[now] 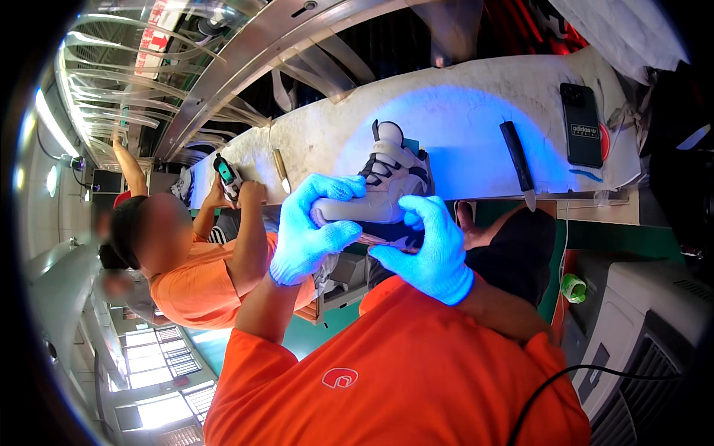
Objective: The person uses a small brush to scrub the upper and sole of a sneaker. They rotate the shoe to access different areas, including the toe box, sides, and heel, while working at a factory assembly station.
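Between my two gloved hands is a light grey and black sneaker (pixel 394 178), held at the edge of the table with its toe to the left and its tongue pointing away from me. My left hand (pixel 312 223) wraps round the toe end, fingers on top and thumb below. On the heel side, my right hand (pixel 435 249) grips the sole with bent fingers and the thumb underneath. Both gloves are knitted and look blue under the bluish light. Part of the sole is hidden by my fingers.
On the pale worktable (pixel 461 104) lie a black-handled tool (pixel 517 160), a dark phone (pixel 581 126) and a wooden-handled knife (pixel 281 169). At left, a co-worker in orange handles another shoe (pixel 229 182). A metal conveyor frame (pixel 245 52) runs behind; a grey machine (pixel 639 320) stands right.
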The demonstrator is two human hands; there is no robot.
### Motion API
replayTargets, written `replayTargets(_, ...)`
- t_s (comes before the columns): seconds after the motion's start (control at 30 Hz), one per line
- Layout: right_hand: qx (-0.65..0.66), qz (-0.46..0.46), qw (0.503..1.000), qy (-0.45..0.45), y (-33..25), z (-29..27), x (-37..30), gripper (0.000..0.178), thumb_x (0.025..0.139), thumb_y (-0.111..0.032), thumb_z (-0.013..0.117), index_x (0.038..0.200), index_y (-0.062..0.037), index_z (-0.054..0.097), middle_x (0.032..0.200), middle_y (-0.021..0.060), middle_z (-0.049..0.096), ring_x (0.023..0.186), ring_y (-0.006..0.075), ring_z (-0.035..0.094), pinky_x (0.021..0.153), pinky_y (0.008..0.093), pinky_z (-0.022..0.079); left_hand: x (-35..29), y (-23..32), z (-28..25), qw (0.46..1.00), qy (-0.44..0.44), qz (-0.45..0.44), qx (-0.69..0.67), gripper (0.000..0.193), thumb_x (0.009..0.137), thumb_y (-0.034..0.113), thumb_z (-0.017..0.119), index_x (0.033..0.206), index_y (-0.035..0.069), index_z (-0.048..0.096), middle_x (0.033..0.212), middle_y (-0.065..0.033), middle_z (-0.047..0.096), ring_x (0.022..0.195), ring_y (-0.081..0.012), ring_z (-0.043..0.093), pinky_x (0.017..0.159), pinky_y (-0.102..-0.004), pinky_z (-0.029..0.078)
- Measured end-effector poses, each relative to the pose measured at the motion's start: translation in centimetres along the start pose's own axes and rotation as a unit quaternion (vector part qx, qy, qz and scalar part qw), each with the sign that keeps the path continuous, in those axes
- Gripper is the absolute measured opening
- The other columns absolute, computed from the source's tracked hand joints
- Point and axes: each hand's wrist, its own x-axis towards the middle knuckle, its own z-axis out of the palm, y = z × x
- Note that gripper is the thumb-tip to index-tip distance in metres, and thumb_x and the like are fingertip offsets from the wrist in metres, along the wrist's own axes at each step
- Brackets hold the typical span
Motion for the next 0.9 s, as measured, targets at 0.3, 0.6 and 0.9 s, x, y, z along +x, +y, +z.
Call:
replayTargets(0.3,-0.028,-0.027,0.999,-0.010,0.8,0.1,1.1,0.079,0.074,-0.022,0.107,0.137,-0.0032,0.063,0.116,0.0139,0.069,0.095,0.0254,0.078,0.078,0.0381,0.064,0.3,0.7,0.2,1.000,0.007,-0.013,-0.001,0.046,0.076,0.006,0.092,0.116,0.000,0.071,0.131,-0.0166,0.075,0.140,-0.0323,0.066,0.125,-0.0503,0.046)
replayTargets(0.6,-0.002,0.010,1.000,-0.016,0.9,1.2,2.4,0.078,0.075,-0.024,0.104,0.138,-0.0067,0.062,0.115,0.0142,0.068,0.096,0.0289,0.075,0.078,0.0410,0.062,0.9,0.9,-0.6,1.000,0.003,-0.015,0.002,0.044,0.079,0.005,0.091,0.118,0.002,0.069,0.129,-0.0159,0.075,0.135,-0.0308,0.068,0.121,-0.0486,0.050)
replayTargets(0.9,-0.010,0.003,0.998,-0.065,1.3,1.7,4.2,0.077,0.071,-0.021,0.103,0.135,-0.0066,0.063,0.120,0.0148,0.070,0.101,0.0319,0.076,0.084,0.0435,0.063,2.1,3.6,-0.4,0.925,-0.034,0.041,0.377,0.058,0.072,0.023,0.107,0.114,0.001,0.074,0.120,-0.0120,0.077,0.106,-0.0185,0.078,0.091,-0.0344,0.064)
